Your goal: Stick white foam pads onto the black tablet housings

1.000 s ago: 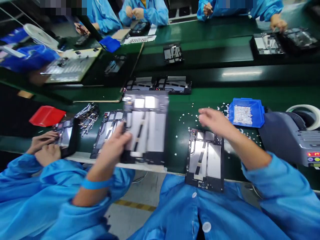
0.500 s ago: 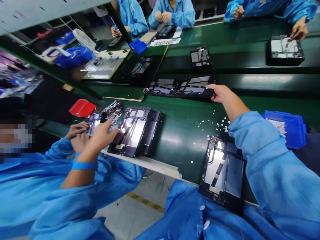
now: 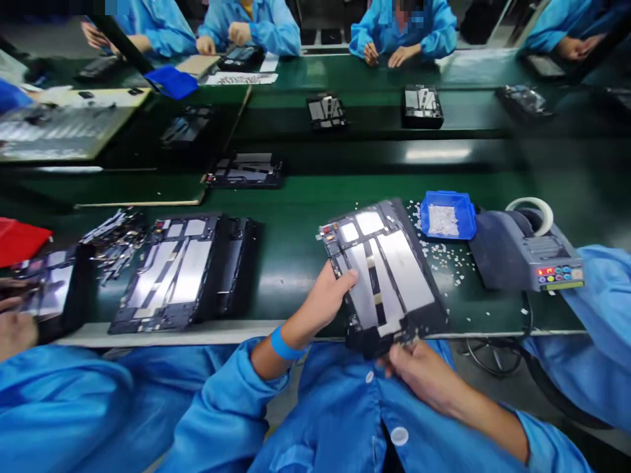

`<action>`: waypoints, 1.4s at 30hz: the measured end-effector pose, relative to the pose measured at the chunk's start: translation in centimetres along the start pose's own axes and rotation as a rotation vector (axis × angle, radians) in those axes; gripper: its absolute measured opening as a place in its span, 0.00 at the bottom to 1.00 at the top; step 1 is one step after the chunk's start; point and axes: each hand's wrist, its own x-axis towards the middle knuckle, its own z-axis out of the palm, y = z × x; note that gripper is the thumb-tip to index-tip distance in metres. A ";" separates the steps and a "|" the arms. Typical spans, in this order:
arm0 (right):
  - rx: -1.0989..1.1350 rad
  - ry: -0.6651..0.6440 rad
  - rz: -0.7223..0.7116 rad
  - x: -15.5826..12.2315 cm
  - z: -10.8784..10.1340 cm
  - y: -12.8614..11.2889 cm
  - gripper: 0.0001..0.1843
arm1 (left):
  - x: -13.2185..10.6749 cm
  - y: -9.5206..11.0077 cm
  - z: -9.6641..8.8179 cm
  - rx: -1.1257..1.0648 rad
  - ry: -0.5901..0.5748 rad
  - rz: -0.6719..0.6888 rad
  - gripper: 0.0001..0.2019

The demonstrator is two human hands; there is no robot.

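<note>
Tablet assembly [image 3: 387, 276]: near middle, held askew; best steadied by two edges.
Right hand [image 3: 417, 369]: pinching near edge.
Left hand [image 3: 329, 295]: pinching left edge, thumb on top.
White scraps [image 3: 442, 221]: right and beyond; best kept off it.

1. One camera is worn on the person's head, and it looks forward and down.
2. The left hand [image 3: 325, 299] and the right hand [image 3: 421, 374] appear near, below the centre.
3. The far worktable [image 3: 365, 75] appears more distant, toward the top.
</note>
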 end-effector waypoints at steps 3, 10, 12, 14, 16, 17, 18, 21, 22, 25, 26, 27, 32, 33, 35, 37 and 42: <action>-0.365 -0.337 0.039 -3.1 -2.0 0.3 0.36 | 0.4 -0.6 -0.7 0.180 -0.259 -0.060 0.23; -0.442 -0.263 -0.197 -5.9 -7.1 -2.6 0.26 | 1.5 -2.6 -1.9 0.806 -0.220 0.108 0.28; -0.435 0.210 -0.187 -3.8 -7.8 -0.7 0.29 | 1.1 -3.3 -1.8 0.935 -0.137 0.113 0.32; -0.460 0.493 -0.226 -1.0 -7.9 1.5 0.38 | 0.3 -4.2 -1.5 0.937 -0.108 0.084 0.34; -0.528 0.535 -0.320 1.5 -7.6 2.9 0.44 | -0.9 -5.3 -1.1 0.915 -0.088 0.076 0.33; -0.568 0.515 -0.364 2.4 -7.5 3.2 0.44 | -1.5 -5.8 -1.0 0.916 -0.069 0.082 0.32; -0.606 0.490 -0.393 3.0 -7.5 3.4 0.43 | -2.1 -6.1 -0.9 0.921 -0.053 0.088 0.32; -0.659 0.406 -0.384 3.5 -8.4 3.1 0.39 | -3.0 -5.9 -1.3 0.973 -0.045 0.126 0.34; -0.658 0.393 -0.359 3.4 -9.0 2.8 0.38 | -2.7 -5.4 -1.5 1.007 -0.025 0.165 0.34; -0.639 0.473 -0.332 2.9 -10.3 1.5 0.36 | -0.1 -3.4 -2.1 1.188 0.070 0.365 0.25; -0.637 0.517 -0.352 2.8 -10.4 0.7 0.35 | 1.1 -2.7 -2.1 1.266 0.069 0.438 0.21; -0.640 0.548 -0.383 2.7 -10.5 -0.1 0.33 | 2.3 -2.1 -2.1 1.345 0.038 0.500 0.18; -0.689 0.560 -0.541 3.5 -9.0 -4.9 0.24 | 5.6 -1.5 -2.3 1.538 -0.079 0.666 0.11; -0.691 0.553 -0.546 4.2 -8.6 -5.6 0.23 | 5.5 -1.7 -2.5 1.505 -0.079 0.693 0.10; -0.692 0.504 -0.535 6.3 -7.8 -7.0 0.19 | 5.2 -2.1 -2.9 1.390 -0.080 0.755 0.11; -0.699 0.397 -0.533 9.3 -6.9 -8.1 0.17 | 4.9 -2.5 -3.1 1.272 -0.087 0.790 0.12; -0.712 0.126 -0.462 15.1 -4.9 -10.1 0.11 | 4.7 -3.0 -2.3 1.041 -0.053 0.669 0.11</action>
